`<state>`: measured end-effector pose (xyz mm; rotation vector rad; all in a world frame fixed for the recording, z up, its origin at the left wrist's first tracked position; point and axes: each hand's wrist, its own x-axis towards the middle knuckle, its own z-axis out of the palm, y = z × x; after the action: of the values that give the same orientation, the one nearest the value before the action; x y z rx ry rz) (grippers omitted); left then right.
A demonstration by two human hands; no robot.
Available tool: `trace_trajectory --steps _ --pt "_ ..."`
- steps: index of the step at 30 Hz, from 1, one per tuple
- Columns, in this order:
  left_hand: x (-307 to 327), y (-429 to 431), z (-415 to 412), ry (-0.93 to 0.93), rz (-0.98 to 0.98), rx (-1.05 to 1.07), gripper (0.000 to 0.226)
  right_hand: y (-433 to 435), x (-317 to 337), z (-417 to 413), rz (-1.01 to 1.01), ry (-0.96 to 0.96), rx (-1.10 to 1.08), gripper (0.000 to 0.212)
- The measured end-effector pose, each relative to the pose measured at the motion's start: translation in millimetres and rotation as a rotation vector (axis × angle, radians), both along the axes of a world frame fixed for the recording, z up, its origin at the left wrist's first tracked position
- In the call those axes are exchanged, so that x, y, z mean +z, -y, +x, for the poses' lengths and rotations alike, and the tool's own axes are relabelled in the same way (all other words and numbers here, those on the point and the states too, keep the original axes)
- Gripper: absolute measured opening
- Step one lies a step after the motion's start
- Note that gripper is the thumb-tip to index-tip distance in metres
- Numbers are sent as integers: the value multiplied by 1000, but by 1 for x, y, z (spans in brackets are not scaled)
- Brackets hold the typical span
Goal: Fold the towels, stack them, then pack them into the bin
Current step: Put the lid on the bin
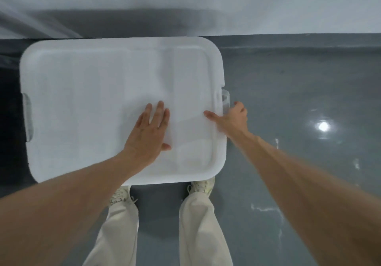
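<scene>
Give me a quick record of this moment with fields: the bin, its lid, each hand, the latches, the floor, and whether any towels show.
bin: white plastic bin, seen from above, on the floor
lid: white lid on top, covering the opening
left hand: left hand flat, palm down on the lid
right hand: right hand at the right edge, thumb on the lid, fingers by the right latch
left latch: left latch untouched
floor: grey, glossy floor
towels: none visible
</scene>
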<state>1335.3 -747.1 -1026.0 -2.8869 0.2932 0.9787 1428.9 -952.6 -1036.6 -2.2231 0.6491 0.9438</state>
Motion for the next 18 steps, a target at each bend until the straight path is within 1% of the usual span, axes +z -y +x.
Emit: trace_trajectory --steps 1,2,3,5,8,11,15,18 --pt "0 -1 1 3 4 -13 103 3 -4 1 63 -71 -79 101" --pt "1 -2 1 -2 12 -14 104 5 -5 2 125 -135 -137 99" --pt "0 -3 2 2 11 -12 104 7 -6 2 160 -159 -174 95" --pt "2 -5 4 7 6 -20 104 7 -2 2 144 -119 -173 87" --pt "7 -7 7 -12 16 -34 102 3 5 1 11 -21 -56 90" --pt "10 -4 8 -24 34 -53 101 -1 15 -1 -86 26 90 73" --pt "11 -4 9 -30 47 -74 99 -14 18 -7 -53 67 112 46" --pt "10 -4 9 -28 32 -81 99 -20 20 -16 -135 95 178 42"
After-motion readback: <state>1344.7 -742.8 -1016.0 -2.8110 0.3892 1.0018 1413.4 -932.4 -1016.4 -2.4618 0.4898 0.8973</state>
